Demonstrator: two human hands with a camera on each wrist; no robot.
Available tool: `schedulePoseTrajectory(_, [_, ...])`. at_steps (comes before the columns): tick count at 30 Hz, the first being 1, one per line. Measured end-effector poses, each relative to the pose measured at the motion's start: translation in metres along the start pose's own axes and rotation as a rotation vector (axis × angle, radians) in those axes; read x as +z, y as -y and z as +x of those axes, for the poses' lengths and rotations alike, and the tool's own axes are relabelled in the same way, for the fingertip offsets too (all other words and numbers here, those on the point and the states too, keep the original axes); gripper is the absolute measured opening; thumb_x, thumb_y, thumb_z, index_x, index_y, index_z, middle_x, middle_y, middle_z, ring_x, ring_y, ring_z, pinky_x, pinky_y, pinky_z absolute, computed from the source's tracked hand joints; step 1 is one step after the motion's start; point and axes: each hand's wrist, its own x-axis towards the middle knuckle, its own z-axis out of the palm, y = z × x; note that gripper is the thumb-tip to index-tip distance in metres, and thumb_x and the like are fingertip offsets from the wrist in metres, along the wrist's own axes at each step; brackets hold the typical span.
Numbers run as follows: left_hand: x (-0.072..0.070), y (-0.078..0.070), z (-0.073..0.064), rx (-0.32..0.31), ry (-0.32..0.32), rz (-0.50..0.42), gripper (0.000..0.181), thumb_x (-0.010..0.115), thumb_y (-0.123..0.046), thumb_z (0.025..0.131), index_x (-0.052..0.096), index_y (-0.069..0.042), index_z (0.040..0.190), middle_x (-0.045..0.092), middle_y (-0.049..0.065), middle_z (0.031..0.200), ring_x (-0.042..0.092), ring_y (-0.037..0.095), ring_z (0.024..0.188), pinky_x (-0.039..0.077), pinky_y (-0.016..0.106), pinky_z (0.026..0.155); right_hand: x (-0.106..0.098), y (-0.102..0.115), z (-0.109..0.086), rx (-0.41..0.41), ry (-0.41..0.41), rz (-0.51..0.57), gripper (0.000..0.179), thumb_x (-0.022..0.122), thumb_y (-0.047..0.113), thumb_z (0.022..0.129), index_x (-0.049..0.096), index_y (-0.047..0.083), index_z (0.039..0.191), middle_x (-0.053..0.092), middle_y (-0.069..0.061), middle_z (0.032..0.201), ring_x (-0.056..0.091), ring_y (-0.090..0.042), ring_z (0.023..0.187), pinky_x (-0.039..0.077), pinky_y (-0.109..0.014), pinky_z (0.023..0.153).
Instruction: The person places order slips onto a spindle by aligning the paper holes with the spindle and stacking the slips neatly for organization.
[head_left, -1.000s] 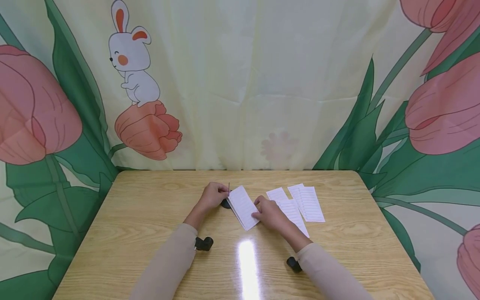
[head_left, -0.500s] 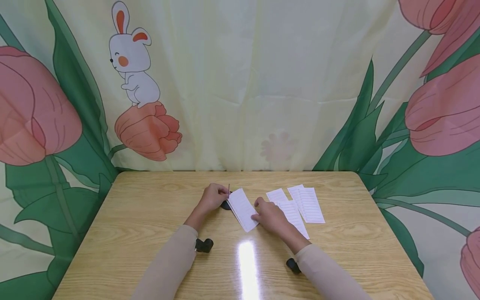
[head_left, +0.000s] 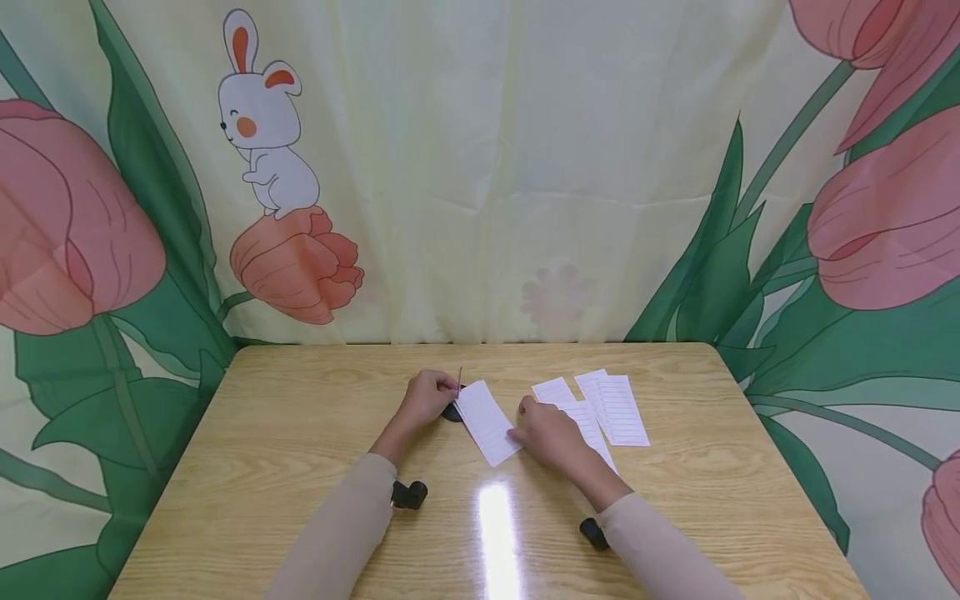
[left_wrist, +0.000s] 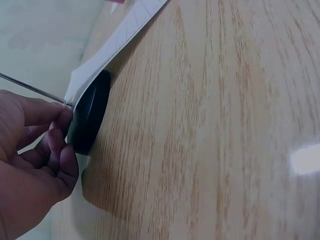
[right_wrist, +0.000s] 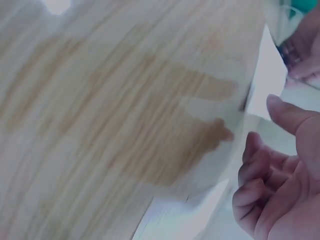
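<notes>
A thin metal rod rises from a round black base (left_wrist: 92,115), like a receipt spike. White lined paper slips (head_left: 489,425) lie at the rod, their upper left corner beside it. My left hand (head_left: 429,395) pinches that corner, fingertips right against the rod (left_wrist: 35,89) in the left wrist view. My right hand (head_left: 551,432) is at the slips' lower right edge. Its thumb (right_wrist: 290,115) reaches straight to the paper's edge, while the other fingers are loosely bent and apart from the paper.
Several more lined slips (head_left: 618,410) lie on the wooden table (head_left: 300,433) to the right, partly behind my right hand. A printed curtain (head_left: 480,208) hangs at the table's back edge. A black wrist camera (head_left: 409,495) sits at the left sleeve.
The slips' lower end has swung slightly right, and their left edges look more even. My right hand has shifted a little right with its fingers off the paper. My left hand stays at the rod.
</notes>
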Motion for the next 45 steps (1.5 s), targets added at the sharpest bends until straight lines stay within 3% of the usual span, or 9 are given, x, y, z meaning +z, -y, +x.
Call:
schedulePoseTrajectory(7, [-0.003, -0.001, -0.005, 0.043, -0.016, 0.007, 0.008, 0.069, -0.005, 0.097, 0.075, -0.002, 0.101, 0.070, 0.009, 0.093, 0.061, 0.019, 0.083, 0.053, 0.029, 0.074, -0.016, -0.028, -0.011, 0.015, -0.050, 0.121, 0.037, 0.077, 0.031, 0.094, 0.066, 0.006, 0.120, 0.066, 0.001, 0.084, 0.057, -0.011, 0.068, 0.049, -0.031, 0.063])
schedulePoseTrajectory(16, [-0.010, 0.002, -0.014, 0.136, -0.051, 0.020, 0.010, 0.069, -0.004, 0.095, 0.074, -0.002, 0.104, 0.070, 0.008, 0.095, 0.063, 0.018, 0.084, 0.053, 0.031, 0.075, -0.038, -0.080, -0.028, 0.000, -0.179, 0.184, 0.034, 0.077, 0.022, 0.093, 0.067, -0.001, 0.116, 0.069, -0.009, 0.098, 0.062, -0.017, 0.082, 0.050, -0.031, 0.071])
schedulePoseTrajectory(22, [-0.012, 0.000, -0.022, 0.162, -0.036, 0.076, 0.027, 0.074, -0.005, 0.092, 0.071, -0.003, 0.119, 0.069, 0.012, 0.116, 0.064, 0.023, 0.096, 0.056, 0.034, 0.080, -0.047, -0.115, -0.038, 0.059, -0.182, 0.163, 0.042, 0.075, 0.024, 0.095, 0.066, -0.004, 0.126, 0.066, -0.018, 0.119, 0.063, -0.024, 0.095, 0.051, -0.033, 0.075])
schedulePoseTrajectory(29, [-0.014, 0.005, -0.027, 0.203, -0.019, 0.132, 0.049, 0.083, -0.009, 0.086, 0.066, -0.007, 0.132, 0.064, 0.012, 0.133, 0.063, 0.032, 0.115, 0.055, 0.046, 0.097, -0.054, -0.146, -0.050, 0.125, -0.179, 0.187, 0.054, 0.072, 0.026, 0.097, 0.056, -0.007, 0.137, 0.061, -0.024, 0.125, 0.064, -0.035, 0.105, 0.054, -0.047, 0.087])
schedulePoseTrajectory(36, [-0.010, 0.015, -0.025, 0.231, -0.004, 0.148, 0.055, 0.085, -0.009, 0.085, 0.064, -0.008, 0.136, 0.061, 0.013, 0.140, 0.062, 0.032, 0.118, 0.052, 0.048, 0.102, -0.057, -0.164, -0.058, 0.228, -0.158, 0.188, 0.068, 0.070, 0.036, 0.099, 0.048, -0.015, 0.138, 0.051, -0.035, 0.130, 0.054, -0.047, 0.118, 0.046, -0.061, 0.100])
schedulePoseTrajectory(45, [-0.011, 0.015, -0.026, 0.247, 0.005, 0.185, 0.054, 0.084, -0.008, 0.086, 0.063, -0.007, 0.136, 0.060, 0.014, 0.141, 0.059, 0.032, 0.123, 0.049, 0.049, 0.106, -0.047, -0.170, -0.049, 0.251, -0.155, 0.158, 0.060, 0.075, 0.035, 0.094, 0.054, -0.014, 0.121, 0.056, -0.030, 0.116, 0.053, -0.041, 0.106, 0.046, -0.057, 0.095])
